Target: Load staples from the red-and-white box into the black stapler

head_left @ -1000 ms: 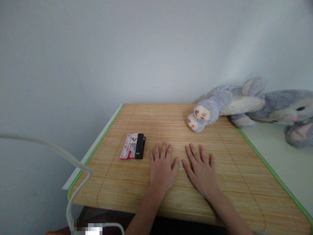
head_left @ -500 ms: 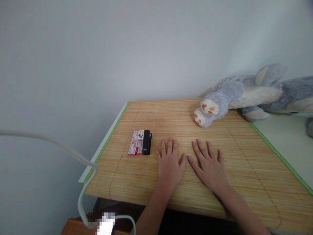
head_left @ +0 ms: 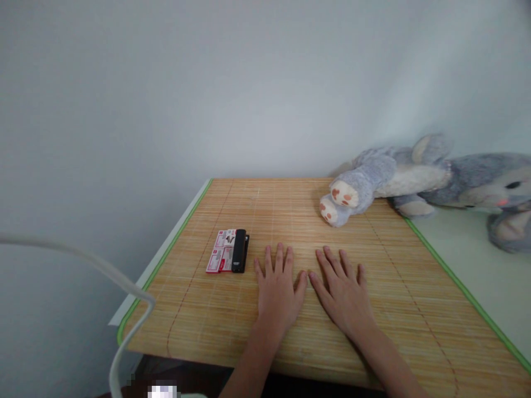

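Note:
My left hand (head_left: 277, 290) lies palm down on the bamboo mat (head_left: 274, 210), fingers spread, holding nothing. Beside it, my right hand (head_left: 342, 293) rests flat in the same way, its thumb close to the left thumb. To the left of my left hand is a black stapler (head_left: 239, 251), apart from the fingertips. Several small red-and-white boxes (head_left: 220, 252), probably staple boxes, sit against the stapler's left side.
A grey plush rabbit (head_left: 415, 177) lies along the wall at the back right, feet on the mat. A white cable (head_left: 99, 265) hangs across the left foreground. The mat has a green border (head_left: 440, 254) over a pale tabletop (head_left: 489, 276).
The view has shifted slightly, so everything sits a little lower and further left, and more of the plush rabbit's head shows. Both hands stay flat on the mat.

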Motion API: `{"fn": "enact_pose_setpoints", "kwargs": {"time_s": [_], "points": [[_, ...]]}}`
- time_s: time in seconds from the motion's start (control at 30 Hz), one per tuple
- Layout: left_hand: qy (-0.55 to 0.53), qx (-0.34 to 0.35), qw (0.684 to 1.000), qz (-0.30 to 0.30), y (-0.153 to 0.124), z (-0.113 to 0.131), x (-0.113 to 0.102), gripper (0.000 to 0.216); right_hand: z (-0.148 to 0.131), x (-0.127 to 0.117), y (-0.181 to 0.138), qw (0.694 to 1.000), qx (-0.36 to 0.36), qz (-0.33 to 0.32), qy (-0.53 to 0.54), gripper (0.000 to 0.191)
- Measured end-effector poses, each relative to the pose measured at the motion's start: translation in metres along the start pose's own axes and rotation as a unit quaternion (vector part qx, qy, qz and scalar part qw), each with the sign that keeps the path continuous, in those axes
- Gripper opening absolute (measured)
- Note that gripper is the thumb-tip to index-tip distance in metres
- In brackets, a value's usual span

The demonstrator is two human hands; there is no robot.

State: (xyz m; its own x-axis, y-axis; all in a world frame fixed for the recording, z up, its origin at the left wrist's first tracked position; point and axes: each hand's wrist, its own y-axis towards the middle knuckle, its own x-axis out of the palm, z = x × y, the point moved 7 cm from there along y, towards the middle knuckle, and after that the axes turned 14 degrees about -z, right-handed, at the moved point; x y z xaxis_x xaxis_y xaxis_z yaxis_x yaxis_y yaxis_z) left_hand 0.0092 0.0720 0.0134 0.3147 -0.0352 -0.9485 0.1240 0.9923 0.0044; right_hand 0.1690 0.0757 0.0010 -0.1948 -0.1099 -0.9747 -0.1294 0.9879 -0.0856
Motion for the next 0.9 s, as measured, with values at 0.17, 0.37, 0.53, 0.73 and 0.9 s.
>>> {"fn": "enact_pose_setpoints", "kwargs": {"time_s": [0.17, 0.37, 0.53, 0.73, 0.9], "points": [[-0.007, 0.022, 1.0, -0.018, 0.001, -0.002, 0.009, 0.071, -0.048, -0.015, 0.029, 0.993, 0.024, -0.011, 0.119, 0.067], [-0.042, 0.033, 0.998, -0.028, 0.008, -0.018, 0.033, 0.062, -0.168, -0.037, 0.067, 0.972, -0.093, -0.009, 0.214, 0.078], [-0.084, 0.092, 0.99, -0.065, 0.016, -0.018, 0.037, 0.057, -0.21, -0.034, 0.09, 0.967, -0.164, -0.045, 0.191, 0.045], [-0.133, 0.111, 0.983, -0.052, -0.01, -0.006, -0.003, 0.035, -0.151, -0.044, 0.105, 0.961, -0.198, -0.068, 0.18, 0.039], [-0.116, 0.014, 0.992, 0.036, -0.022, -0.025, -0.033, 0.034, -0.082, -0.057, 0.098, 0.947, -0.216, -0.07, 0.227, 0.044]]}}
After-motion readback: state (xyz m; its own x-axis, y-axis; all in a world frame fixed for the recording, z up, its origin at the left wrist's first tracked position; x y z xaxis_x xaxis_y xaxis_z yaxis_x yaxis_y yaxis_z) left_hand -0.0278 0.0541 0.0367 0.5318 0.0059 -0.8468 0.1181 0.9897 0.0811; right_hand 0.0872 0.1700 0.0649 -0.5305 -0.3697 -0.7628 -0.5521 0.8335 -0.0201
